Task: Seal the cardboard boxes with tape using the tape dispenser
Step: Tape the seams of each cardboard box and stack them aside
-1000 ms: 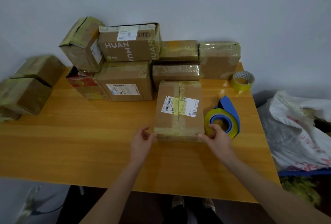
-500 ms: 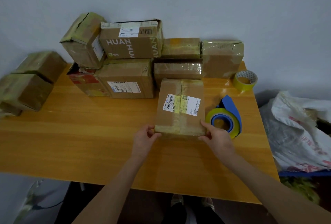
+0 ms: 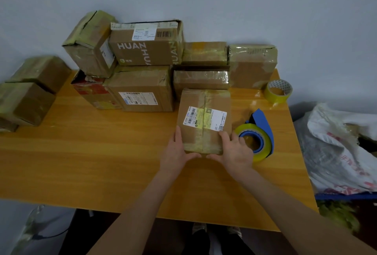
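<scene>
Left hand (image 3: 179,151), right hand (image 3: 234,149), both curled.

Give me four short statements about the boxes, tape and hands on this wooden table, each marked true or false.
1. The left hand and right hand both grip the near end of the brown cardboard box with the white shipping label. True.
2. The blue tape dispenser loaded with a yellow roll is in the right hand. False: it lies on the orange wooden table, just right of that box.
3. A loose yellow tape roll sits near the table's far right corner. True.
4. The brown cardboard box printed HUAN rests directly on the table. False: it is stacked on a larger cardboard box.
</scene>
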Motion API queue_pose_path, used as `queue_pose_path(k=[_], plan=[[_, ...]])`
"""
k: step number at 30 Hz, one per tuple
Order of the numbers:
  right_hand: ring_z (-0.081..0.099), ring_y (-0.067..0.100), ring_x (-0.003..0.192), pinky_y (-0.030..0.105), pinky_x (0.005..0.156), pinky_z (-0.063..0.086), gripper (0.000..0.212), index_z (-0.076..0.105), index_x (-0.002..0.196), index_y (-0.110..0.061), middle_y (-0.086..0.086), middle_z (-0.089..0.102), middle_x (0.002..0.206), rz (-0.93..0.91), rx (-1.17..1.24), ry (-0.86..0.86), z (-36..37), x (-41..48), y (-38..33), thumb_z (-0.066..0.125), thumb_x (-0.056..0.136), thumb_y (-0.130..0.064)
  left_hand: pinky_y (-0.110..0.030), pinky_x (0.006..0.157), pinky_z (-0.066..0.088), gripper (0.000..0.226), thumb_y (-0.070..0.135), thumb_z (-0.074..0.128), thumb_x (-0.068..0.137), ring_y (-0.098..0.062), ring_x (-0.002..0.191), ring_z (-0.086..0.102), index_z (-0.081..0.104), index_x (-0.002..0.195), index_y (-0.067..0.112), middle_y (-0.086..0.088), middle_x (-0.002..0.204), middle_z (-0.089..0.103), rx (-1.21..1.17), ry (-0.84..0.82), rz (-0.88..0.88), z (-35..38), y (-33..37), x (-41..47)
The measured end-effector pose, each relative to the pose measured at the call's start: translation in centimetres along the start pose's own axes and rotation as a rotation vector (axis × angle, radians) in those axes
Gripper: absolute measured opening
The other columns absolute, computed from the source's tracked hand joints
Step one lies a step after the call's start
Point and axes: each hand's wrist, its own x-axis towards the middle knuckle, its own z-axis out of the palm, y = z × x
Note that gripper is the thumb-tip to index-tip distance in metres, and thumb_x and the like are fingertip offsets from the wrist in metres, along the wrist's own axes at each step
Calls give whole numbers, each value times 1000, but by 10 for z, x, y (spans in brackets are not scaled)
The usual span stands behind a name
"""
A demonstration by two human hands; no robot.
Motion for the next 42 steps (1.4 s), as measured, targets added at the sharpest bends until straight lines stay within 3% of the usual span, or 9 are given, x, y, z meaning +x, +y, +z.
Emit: queue_pose_path(k=[8,15,19,24,26,29,33,36,42], plan=[[40,25,136,35,108,40,83,23,152,-33,1,29,158,-244,168,-116,4,11,45,67,84,-48,-29,100,43,99,27,72,83,-20,114,58,-3,149,30,-9,139,53,-163,-141,158,-22,-40,4],[46,22,132,33,102,45,78,22,152,-35,-1,34,155,-229,109,-63,4,5,40,62,87,-52,-27,91,49,93,28,68,87,-16,107,58,-3,148,37,-5,141,50,-221,-136,137,-16,-39,1],[52,20,123,31,98,46,80,22,152,-33,-1,48,145,-195,82,-66,-2,0,34,61,86,-56,-29,97,46,80,31,66,89,-15,122,46,18,152,29,-2,151,33,-492,-148,34,-14,-22,-4],[47,18,128,30,95,46,67,25,150,-37,-5,51,142,-384,7,-165,-11,-31,5,50,91,-59,-49,117,21,76,67,49,85,-28,144,20,30,146,26,-8,157,18,86,111,1,-18,-4,7],[46,15,126,27,89,46,54,39,140,-36,-8,54,136,-392,54,-127,-10,-40,1,50,92,-58,-53,118,6,89,74,42,84,-26,148,3,17,152,22,-8,161,5,207,63,63,-21,8,8],[49,15,114,23,75,46,46,42,129,-28,-4,45,128,-162,57,-5,-10,-27,19,58,91,-47,-55,116,-3,110,83,41,75,-26,148,-12,-4,154,21,-10,160,-13,299,-101,63,-12,24,-1],[50,23,109,29,61,46,52,32,135,-23,4,38,130,-37,-88,-83,2,-1,61,60,92,-19,-56,117,-2,105,72,45,81,-31,147,-16,-10,153,20,-16,159,-17,424,-126,96,4,27,-10],[50,25,111,31,66,47,57,29,139,-26,3,40,133,-60,-88,-83,3,11,80,55,92,-6,-51,118,-4,104,61,53,82,-28,146,-18,-10,153,21,-14,158,-20,459,-199,192,-1,20,-13],[46,26,114,32,76,43,40,37,139,-27,4,42,129,-43,-17,-103,-18,36,95,46,101,-17,-35,115,-13,101,35,64,82,-14,143,-22,-11,151,34,10,154,-26,569,-327,413,-32,-27,-19]])
